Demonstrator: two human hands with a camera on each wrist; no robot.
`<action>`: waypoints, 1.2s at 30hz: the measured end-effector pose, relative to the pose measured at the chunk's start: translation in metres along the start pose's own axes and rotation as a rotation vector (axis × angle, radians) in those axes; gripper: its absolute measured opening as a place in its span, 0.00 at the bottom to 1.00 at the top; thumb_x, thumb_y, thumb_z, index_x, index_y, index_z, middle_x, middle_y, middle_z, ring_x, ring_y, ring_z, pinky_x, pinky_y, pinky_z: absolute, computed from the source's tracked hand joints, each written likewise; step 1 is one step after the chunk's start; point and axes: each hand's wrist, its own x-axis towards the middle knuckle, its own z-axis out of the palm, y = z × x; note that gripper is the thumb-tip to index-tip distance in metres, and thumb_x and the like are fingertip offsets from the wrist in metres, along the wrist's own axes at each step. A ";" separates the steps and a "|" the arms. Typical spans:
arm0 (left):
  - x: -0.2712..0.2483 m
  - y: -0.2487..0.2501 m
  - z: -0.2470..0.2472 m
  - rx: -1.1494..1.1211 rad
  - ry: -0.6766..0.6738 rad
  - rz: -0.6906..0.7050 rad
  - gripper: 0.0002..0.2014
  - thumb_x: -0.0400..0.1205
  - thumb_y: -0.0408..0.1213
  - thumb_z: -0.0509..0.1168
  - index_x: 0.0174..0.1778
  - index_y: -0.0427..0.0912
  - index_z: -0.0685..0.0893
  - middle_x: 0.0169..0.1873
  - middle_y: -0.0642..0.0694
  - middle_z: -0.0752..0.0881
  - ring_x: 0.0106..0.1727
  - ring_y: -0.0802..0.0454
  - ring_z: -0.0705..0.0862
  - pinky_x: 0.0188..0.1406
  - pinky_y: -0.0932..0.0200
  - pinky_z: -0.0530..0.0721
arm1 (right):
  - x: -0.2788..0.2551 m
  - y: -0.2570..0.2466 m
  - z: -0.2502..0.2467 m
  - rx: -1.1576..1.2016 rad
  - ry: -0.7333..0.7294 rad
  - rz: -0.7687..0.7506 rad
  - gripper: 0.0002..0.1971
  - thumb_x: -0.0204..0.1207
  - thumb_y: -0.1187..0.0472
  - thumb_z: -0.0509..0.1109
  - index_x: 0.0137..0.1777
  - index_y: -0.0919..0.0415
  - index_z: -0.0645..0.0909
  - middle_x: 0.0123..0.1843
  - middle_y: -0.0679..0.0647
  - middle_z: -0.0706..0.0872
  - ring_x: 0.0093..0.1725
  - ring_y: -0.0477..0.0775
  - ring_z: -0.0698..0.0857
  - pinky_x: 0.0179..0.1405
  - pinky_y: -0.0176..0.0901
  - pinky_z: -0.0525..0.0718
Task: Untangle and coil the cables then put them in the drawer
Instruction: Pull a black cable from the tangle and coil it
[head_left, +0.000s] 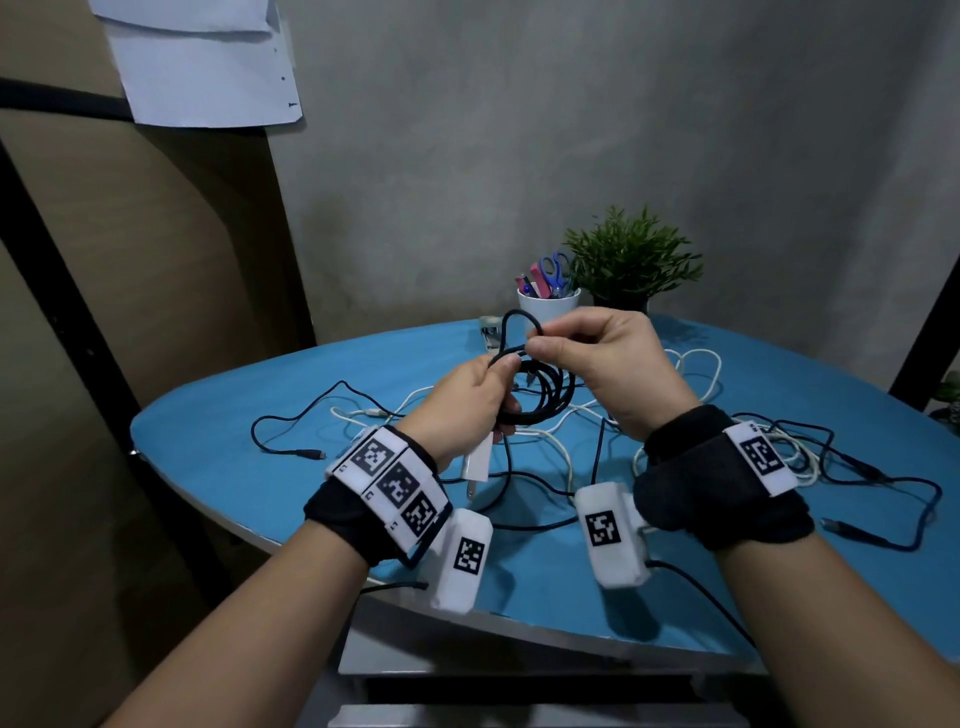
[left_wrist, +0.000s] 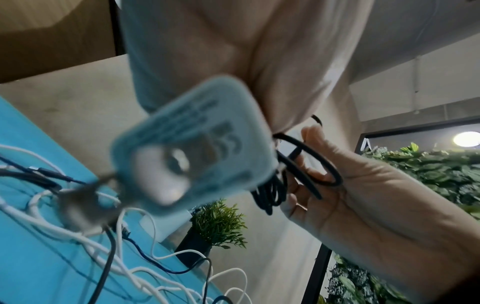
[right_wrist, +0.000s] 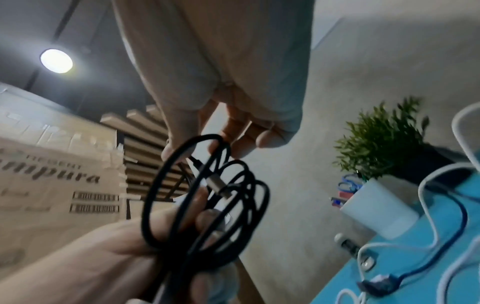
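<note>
A black cable (head_left: 545, 397) is gathered into a coil above the blue table (head_left: 249, 483). My left hand (head_left: 496, 376) grips the coil at its left side. A white charger plug (head_left: 478, 462) hangs below that hand and shows blurred in the left wrist view (left_wrist: 192, 152). My right hand (head_left: 540, 345) pinches a loose loop of the same cable at the top of the coil. In the right wrist view the coil (right_wrist: 202, 195) runs between the right hand's fingers (right_wrist: 241, 148) above and the left hand (right_wrist: 103, 257) below. No drawer shows plainly.
Tangled white cables (head_left: 701, 364) and dark cables (head_left: 291, 415) lie across the table under and around my hands. A white cup with scissors and pens (head_left: 548, 306) and a potted plant (head_left: 631, 260) stand at the table's far edge. A small clear glass (head_left: 488, 335) sits beside the cup.
</note>
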 end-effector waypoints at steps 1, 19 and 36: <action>0.000 0.001 0.000 -0.016 0.003 0.002 0.12 0.87 0.46 0.51 0.42 0.47 0.75 0.31 0.45 0.80 0.27 0.49 0.79 0.27 0.58 0.77 | 0.001 0.002 -0.002 -0.022 -0.017 0.013 0.07 0.66 0.73 0.77 0.36 0.62 0.86 0.35 0.53 0.87 0.34 0.41 0.85 0.41 0.31 0.84; -0.001 0.008 -0.010 -0.354 0.074 -0.050 0.16 0.87 0.44 0.53 0.34 0.43 0.71 0.24 0.50 0.79 0.22 0.53 0.78 0.20 0.63 0.74 | -0.001 0.017 -0.007 0.218 -0.254 0.260 0.25 0.60 0.75 0.56 0.57 0.59 0.78 0.43 0.67 0.84 0.35 0.52 0.79 0.32 0.40 0.68; -0.002 0.000 -0.017 0.351 0.132 0.079 0.22 0.82 0.57 0.57 0.29 0.45 0.70 0.24 0.50 0.72 0.26 0.53 0.70 0.28 0.56 0.66 | 0.003 0.015 -0.021 -0.709 0.059 0.121 0.04 0.76 0.60 0.71 0.42 0.56 0.87 0.38 0.48 0.84 0.40 0.46 0.80 0.40 0.37 0.74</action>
